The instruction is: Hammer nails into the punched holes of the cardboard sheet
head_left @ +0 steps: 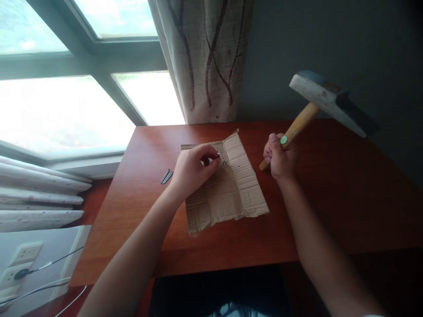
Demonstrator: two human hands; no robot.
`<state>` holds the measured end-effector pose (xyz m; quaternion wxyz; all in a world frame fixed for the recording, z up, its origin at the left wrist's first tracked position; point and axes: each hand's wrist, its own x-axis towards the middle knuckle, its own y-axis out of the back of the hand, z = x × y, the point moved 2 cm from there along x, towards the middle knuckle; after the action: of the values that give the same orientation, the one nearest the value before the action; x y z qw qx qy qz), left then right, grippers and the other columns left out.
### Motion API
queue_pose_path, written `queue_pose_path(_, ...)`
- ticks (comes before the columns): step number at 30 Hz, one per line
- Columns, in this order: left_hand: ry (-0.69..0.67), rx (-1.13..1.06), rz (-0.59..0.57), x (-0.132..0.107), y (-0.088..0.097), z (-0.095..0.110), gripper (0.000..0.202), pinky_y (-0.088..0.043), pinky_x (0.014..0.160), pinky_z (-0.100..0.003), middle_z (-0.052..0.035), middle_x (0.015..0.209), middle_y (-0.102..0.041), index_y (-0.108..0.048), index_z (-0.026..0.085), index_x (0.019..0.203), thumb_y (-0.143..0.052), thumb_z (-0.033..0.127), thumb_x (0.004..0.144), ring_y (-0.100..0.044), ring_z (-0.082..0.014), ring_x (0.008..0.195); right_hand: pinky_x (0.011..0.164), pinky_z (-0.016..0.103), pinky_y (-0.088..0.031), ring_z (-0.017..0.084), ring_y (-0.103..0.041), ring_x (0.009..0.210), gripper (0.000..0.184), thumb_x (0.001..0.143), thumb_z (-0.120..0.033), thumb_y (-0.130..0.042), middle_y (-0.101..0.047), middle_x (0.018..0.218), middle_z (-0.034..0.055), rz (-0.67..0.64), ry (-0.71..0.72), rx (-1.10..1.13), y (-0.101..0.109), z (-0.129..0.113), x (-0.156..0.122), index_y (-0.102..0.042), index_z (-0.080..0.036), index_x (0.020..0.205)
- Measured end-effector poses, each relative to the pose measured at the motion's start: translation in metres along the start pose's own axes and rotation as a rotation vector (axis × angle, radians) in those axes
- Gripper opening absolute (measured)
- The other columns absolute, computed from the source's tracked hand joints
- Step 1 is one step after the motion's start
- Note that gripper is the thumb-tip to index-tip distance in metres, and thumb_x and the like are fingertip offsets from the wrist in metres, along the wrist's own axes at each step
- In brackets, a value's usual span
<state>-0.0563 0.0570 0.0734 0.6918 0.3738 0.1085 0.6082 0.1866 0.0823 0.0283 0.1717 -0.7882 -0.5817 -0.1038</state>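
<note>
A torn piece of brown cardboard (231,189) lies flat on a reddish wooden table (330,198). My left hand (191,169) rests on its upper part, fingers pinched on a small nail (218,153) standing on the cardboard. Several small holes or nail heads dot the cardboard beside it. My right hand (279,158) is closed round the wooden handle of a hammer (330,99), whose heavy metal head is raised to the right, above the table.
A few loose nails (167,176) lie on the table left of my left hand. A curtain (205,57) and a window (66,101) are behind the table. A wall socket with a plugged cable (20,270) sits at lower left.
</note>
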Motion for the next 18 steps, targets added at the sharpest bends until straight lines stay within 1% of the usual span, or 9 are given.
queue_pose_path(10, -0.021, -0.011, -0.028, 0.0000, -0.0008, 0.0002, 0.005, -0.044, 0.061, -0.024, 0.0009, 0.075, -0.073, -0.072, 0.019, 0.083, -0.068, 0.021, 0.084, -0.061, -0.0107, 0.064, 0.035, 0.023, -0.024, 0.007, -0.031, 0.039, 0.061, 0.085, -0.064, -0.070, -0.034, 0.048, -0.0074, -0.014, 0.003, -0.048, -0.0017, -0.0013, -0.0021, -0.033, -0.024, 0.059)
queue_pose_path(18, -0.020, 0.001, -0.008, -0.0010, -0.0016, -0.0011, 0.003, -0.044, 0.062, -0.023, 0.0024, 0.072, -0.071, -0.071, 0.019, 0.083, -0.069, 0.018, 0.082, -0.060, -0.0100, 0.062, 0.035, 0.023, -0.024, 0.007, -0.031, 0.040, 0.060, 0.086, -0.063, -0.070, -0.034, 0.048, -0.0073, -0.021, 0.012, -0.041, -0.0014, -0.0034, -0.0026, -0.034, -0.024, 0.059)
